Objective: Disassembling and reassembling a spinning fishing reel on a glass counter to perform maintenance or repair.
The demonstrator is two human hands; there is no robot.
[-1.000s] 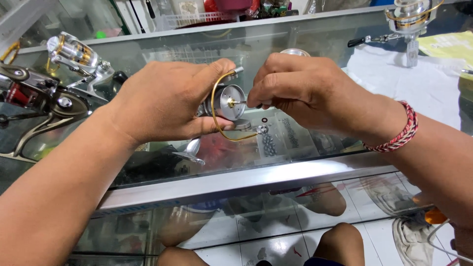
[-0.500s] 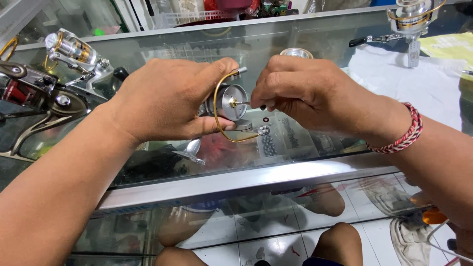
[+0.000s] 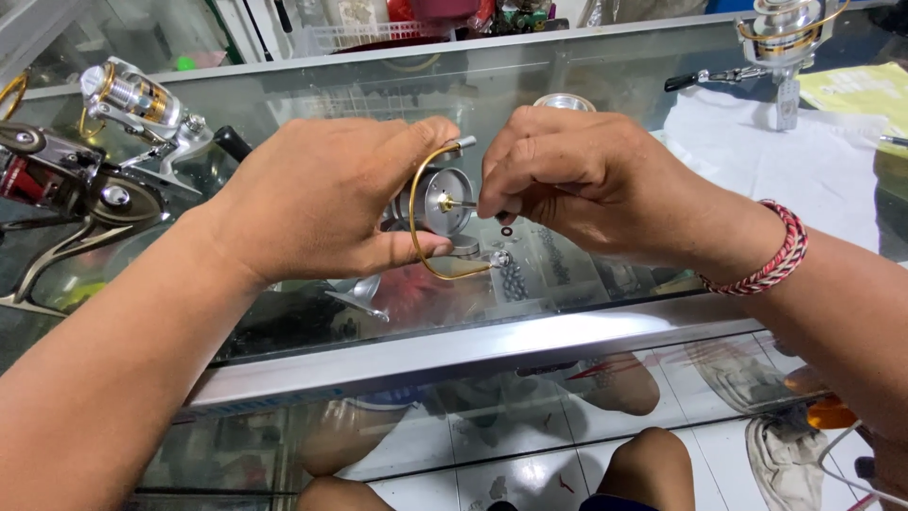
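My left hand [image 3: 317, 194] grips a silver spinning reel [image 3: 440, 203] with its gold bail wire arched in front, held just above a glass counter [image 3: 567, 76]. My right hand [image 3: 577, 175] is pinched at the brass tip of the reel's centre shaft, fingertips touching it. A tiny dark ring [image 3: 507, 231] shows just below those fingers, next to the bail's roller. A red and white braided band sits on my right wrist. Most of the reel's body is hidden behind my left palm.
Two more reels lie at the left: a silver and gold one [image 3: 142, 104] and a dark one [image 3: 66, 189]. Another reel [image 3: 785, 38] stands at the far right beside a white cloth [image 3: 804, 161]. A small round tin [image 3: 565, 101] sits behind my hands.
My hands and the reel stay in nearly the same place. The right fingers have shifted slightly at the shaft tip, and the small dark ring now shows below them.
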